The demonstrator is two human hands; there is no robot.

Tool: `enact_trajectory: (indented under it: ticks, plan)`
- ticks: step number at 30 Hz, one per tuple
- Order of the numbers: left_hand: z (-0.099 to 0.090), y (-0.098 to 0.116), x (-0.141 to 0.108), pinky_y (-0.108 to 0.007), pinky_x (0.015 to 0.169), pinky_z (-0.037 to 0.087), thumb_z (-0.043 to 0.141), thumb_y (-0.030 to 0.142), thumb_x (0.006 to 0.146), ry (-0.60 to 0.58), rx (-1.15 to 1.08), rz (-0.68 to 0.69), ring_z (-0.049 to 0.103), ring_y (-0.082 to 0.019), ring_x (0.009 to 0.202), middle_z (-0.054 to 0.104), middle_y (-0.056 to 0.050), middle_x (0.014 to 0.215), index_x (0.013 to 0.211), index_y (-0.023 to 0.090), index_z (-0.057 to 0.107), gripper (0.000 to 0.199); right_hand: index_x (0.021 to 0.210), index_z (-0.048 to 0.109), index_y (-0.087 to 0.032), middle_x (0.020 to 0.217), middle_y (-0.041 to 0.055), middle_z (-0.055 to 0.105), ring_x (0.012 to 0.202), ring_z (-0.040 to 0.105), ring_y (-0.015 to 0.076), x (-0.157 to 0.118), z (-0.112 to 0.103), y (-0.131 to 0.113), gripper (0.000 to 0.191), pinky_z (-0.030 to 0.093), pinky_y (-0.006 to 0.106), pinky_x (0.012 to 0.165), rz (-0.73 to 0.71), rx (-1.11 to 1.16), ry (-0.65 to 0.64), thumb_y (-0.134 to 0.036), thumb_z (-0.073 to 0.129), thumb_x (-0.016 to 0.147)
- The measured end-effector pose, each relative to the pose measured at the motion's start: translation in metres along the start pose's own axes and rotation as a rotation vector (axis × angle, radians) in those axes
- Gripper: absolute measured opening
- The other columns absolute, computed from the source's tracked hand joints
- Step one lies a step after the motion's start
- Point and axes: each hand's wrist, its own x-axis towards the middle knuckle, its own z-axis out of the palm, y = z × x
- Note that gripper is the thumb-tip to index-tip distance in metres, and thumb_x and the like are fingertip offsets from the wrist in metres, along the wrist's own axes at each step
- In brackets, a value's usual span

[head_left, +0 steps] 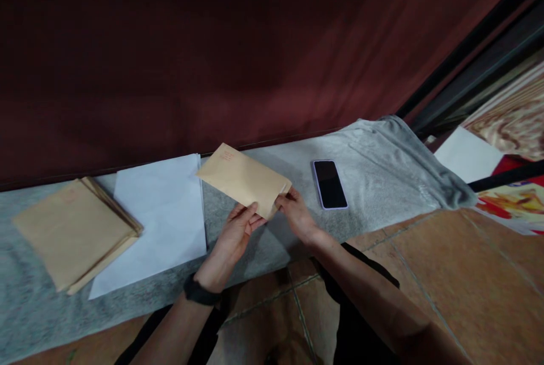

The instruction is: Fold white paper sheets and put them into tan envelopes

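The left grip pinches the near edge of the brown envelope, which extends beyond it and leftward; the right grip pinches its right end.

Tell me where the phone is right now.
In the head view, the phone lies right of centre on the grey cloth, just to the right of the right hand and the held brown envelope.

1. The head view looks from the wearer's own head, facing forward and steeply down.
2. It sits near, above the cloth-covered table, with the left hand and right hand mid-frame.
3. It reaches the dark red backing on the far side and tiled floor at near right.
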Motion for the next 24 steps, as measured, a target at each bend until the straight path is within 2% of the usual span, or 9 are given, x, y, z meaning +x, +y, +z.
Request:
enact_trajectory:
  ticks: [3, 7, 12, 15, 18, 21, 24]
  plan:
    - [-0.003, 0.001, 0.003, -0.032, 0.079, 0.062, 0.084, 0.017, 0.071, -0.014, 0.018, -0.033, 0.077, -0.020, 0.084, 0.080, -0.005, 0.099, 0.101, 0.018, 0.069, 0.034, 0.100, 0.064, -0.025, 0.104, 0.0057, 0.076, 0.093, 0.072, 0.0229, -0.002, -0.007, -0.003, 0.028, 0.057, 0.033, 0.078, 0.039, -0.044, -0.045, -0.027, 0.060, 0.072]
    - [-0.016, 0.013, 0.005, -0.029, 0.070, 0.060, 0.087, 0.018, 0.068, -0.045, 0.135, -0.078, 0.076, -0.019, 0.078, 0.079, -0.006, 0.095, 0.100, 0.016, 0.071, 0.036, 0.098, 0.064, -0.024, 0.105, 0.0051, 0.075, 0.094, 0.071, 0.0231, -0.001, -0.024, -0.010, 0.030, 0.057, 0.033, 0.078, 0.108, -0.033, -0.105, -0.031, 0.061, 0.069]
    - [-0.039, 0.032, 0.001, -0.028, 0.065, 0.057, 0.089, 0.024, 0.064, -0.191, 0.317, -0.152, 0.073, -0.019, 0.076, 0.078, -0.006, 0.096, 0.106, 0.018, 0.074, 0.045, 0.106, 0.064, -0.023, 0.102, 0.0036, 0.075, 0.093, 0.070, 0.0224, 0.007, -0.040, -0.010, 0.034, 0.057, 0.034, 0.081, 0.025, -0.041, -0.035, -0.034, 0.061, 0.074]
    - [-0.049, 0.039, -0.001, -0.024, 0.058, 0.052, 0.086, 0.026, 0.064, -0.213, 0.471, -0.139, 0.071, -0.019, 0.074, 0.077, -0.004, 0.090, 0.102, 0.021, 0.075, 0.039, 0.111, 0.064, -0.022, 0.106, 0.0066, 0.074, 0.098, 0.070, 0.0236, 0.008, -0.039, -0.005, 0.032, 0.057, 0.040, 0.088, -0.148, -0.301, -0.024, -0.034, 0.055, 0.083]
    - [-0.052, 0.039, 0.000, -0.023, 0.055, 0.049, 0.082, 0.027, 0.064, -0.174, 0.589, -0.104, 0.067, -0.017, 0.067, 0.072, -0.001, 0.078, 0.095, 0.020, 0.074, 0.032, 0.124, 0.065, -0.022, 0.130, 0.0098, 0.069, 0.122, 0.064, 0.0248, 0.002, -0.032, 0.001, 0.039, 0.049, 0.045, 0.109, -0.369, -0.604, -0.093, -0.026, 0.053, 0.088]
    - [-0.052, 0.036, 0.001, -0.023, 0.053, 0.047, 0.081, 0.029, 0.066, -0.158, 0.680, -0.103, 0.064, -0.016, 0.058, 0.068, 0.002, 0.069, 0.089, 0.020, 0.070, 0.027, 0.149, 0.053, -0.019, 0.159, 0.0128, 0.050, 0.148, 0.044, 0.0256, -0.007, -0.023, 0.007, 0.053, 0.034, 0.047, 0.125, -0.564, -0.976, -0.242, -0.026, 0.051, 0.097]
    - [-0.051, 0.035, 0.001, -0.023, 0.048, 0.039, 0.078, 0.033, 0.071, -0.107, 0.878, -0.058, 0.058, -0.015, 0.048, 0.059, 0.005, 0.055, 0.074, 0.022, 0.062, 0.019, 0.159, 0.041, -0.015, 0.168, 0.0145, 0.038, 0.155, 0.034, 0.0275, -0.012, -0.017, 0.015, 0.059, 0.025, 0.049, 0.130, -0.651, -1.276, -0.303, -0.033, 0.048, 0.103]
